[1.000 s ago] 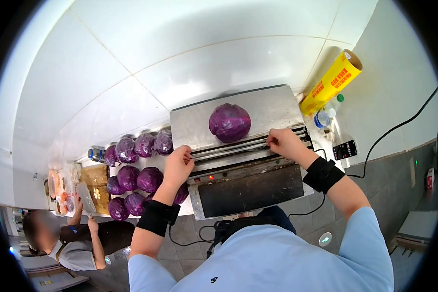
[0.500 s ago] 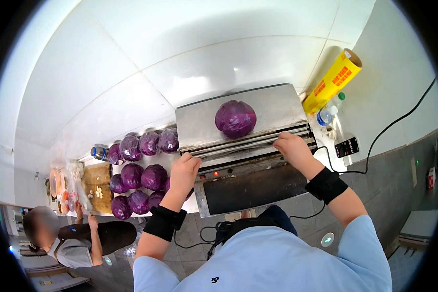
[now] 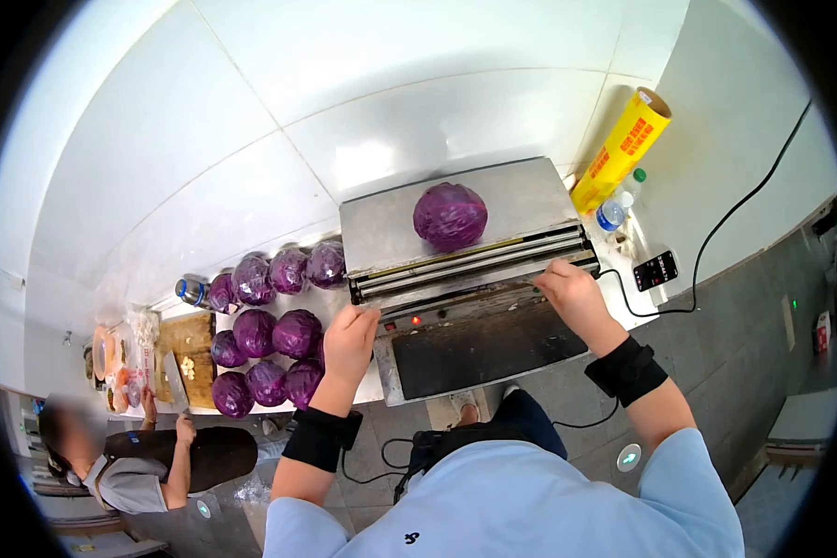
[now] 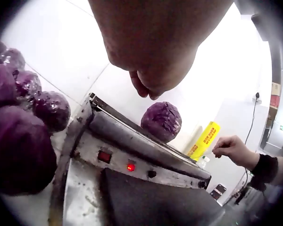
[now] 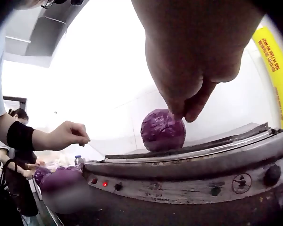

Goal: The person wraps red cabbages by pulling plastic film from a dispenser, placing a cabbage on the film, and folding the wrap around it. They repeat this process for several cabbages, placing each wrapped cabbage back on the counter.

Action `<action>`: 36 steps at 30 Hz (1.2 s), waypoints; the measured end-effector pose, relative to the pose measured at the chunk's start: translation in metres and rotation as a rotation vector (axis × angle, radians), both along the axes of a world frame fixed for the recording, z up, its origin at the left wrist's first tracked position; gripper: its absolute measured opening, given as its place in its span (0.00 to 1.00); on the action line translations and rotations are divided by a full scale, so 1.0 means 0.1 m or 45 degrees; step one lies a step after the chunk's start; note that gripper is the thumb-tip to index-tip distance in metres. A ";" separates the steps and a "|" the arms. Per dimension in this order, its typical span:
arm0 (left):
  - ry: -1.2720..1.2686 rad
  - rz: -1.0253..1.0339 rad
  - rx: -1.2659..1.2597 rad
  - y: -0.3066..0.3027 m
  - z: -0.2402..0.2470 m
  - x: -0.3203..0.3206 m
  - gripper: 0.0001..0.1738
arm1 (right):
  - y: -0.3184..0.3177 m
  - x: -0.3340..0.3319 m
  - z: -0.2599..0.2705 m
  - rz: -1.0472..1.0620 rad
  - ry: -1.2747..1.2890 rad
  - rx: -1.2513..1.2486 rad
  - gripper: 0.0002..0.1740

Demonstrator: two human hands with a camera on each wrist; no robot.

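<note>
A film-wrapping machine lies in front of me, with metal rollers, a dark front pad and a lit red light. On its back plate sits a red cabbage. My left hand pinches clear plastic film above the machine's left front corner. Over the right part, my right hand pinches the other side, thumb and fingertips together. The film stretches between them, hard to make out. In the right wrist view, both hands are raised above the rollers, with the cabbage behind.
Several red cabbages stand to the left, some film-wrapped. Beyond them, another person holds a knife by a cutting board. On the right are a yellow film roll box, bottles, a phone and a cable.
Both hands have moved back toward my body from the rollers, drawing the film over the machine's front part. The cabbage stays on the plate while the head view has shifted slightly.
</note>
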State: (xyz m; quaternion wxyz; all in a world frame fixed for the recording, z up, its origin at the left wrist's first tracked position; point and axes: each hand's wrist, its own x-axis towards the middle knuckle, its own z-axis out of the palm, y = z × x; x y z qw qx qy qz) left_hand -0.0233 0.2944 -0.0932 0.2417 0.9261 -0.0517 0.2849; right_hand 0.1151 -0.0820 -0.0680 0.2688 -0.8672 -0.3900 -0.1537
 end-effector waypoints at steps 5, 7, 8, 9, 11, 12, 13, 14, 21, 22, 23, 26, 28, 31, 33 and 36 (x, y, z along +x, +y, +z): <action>-0.103 0.035 0.003 -0.11 0.12 -0.17 0.06 | -0.10 -0.13 0.12 0.028 0.019 0.088 0.07; -0.133 0.034 0.015 -0.16 0.16 -0.23 0.07 | -0.14 -0.21 0.19 0.039 0.033 0.073 0.06; -0.147 0.040 0.025 -0.19 0.19 -0.26 0.08 | -0.16 -0.23 0.24 0.043 0.036 0.067 0.06; -0.163 0.041 0.037 -0.22 0.24 -0.30 0.08 | -0.17 -0.25 0.28 0.056 0.031 0.058 0.06; -0.184 0.025 0.042 -0.26 0.26 -0.37 0.10 | -0.23 -0.35 0.35 0.069 0.026 0.038 0.06; -0.180 0.021 0.044 -0.29 0.29 -0.44 0.10 | -0.26 -0.42 0.38 0.067 0.034 0.045 0.06; -0.186 0.021 0.047 -0.33 0.35 -0.49 0.10 | -0.29 -0.45 0.42 0.071 0.032 0.051 0.06; -0.192 0.024 0.049 -0.36 0.40 -0.55 0.11 | -0.31 -0.48 0.46 0.077 0.029 0.058 0.06; -0.159 0.106 0.079 -0.56 0.61 -0.99 0.12 | -0.51 -0.83 0.79 0.081 0.075 0.038 0.05; -0.152 0.116 0.079 -0.59 0.66 -1.04 0.12 | -0.55 -0.87 0.83 0.090 0.072 0.038 0.05; -0.152 0.116 0.085 -0.61 0.70 -1.09 0.12 | -0.57 -0.92 0.88 0.097 0.072 0.034 0.05; -0.144 0.112 0.126 -0.69 0.86 -1.25 0.12 | -0.67 -1.07 1.04 0.116 0.087 0.026 0.05; -0.137 0.098 0.173 -0.78 1.02 -1.35 0.12 | -0.74 -1.18 1.14 0.119 0.103 0.016 0.06; -0.125 0.059 0.200 -0.84 1.17 -1.49 0.11 | -0.83 -1.34 1.23 0.127 0.109 0.056 0.07; -0.105 0.038 0.166 -0.85 1.29 -1.48 0.10 | -0.86 -1.35 1.30 0.113 0.101 0.073 0.08; -0.056 0.021 0.098 -0.79 1.51 -1.28 0.10 | -0.81 -1.28 1.41 0.049 0.111 0.064 0.10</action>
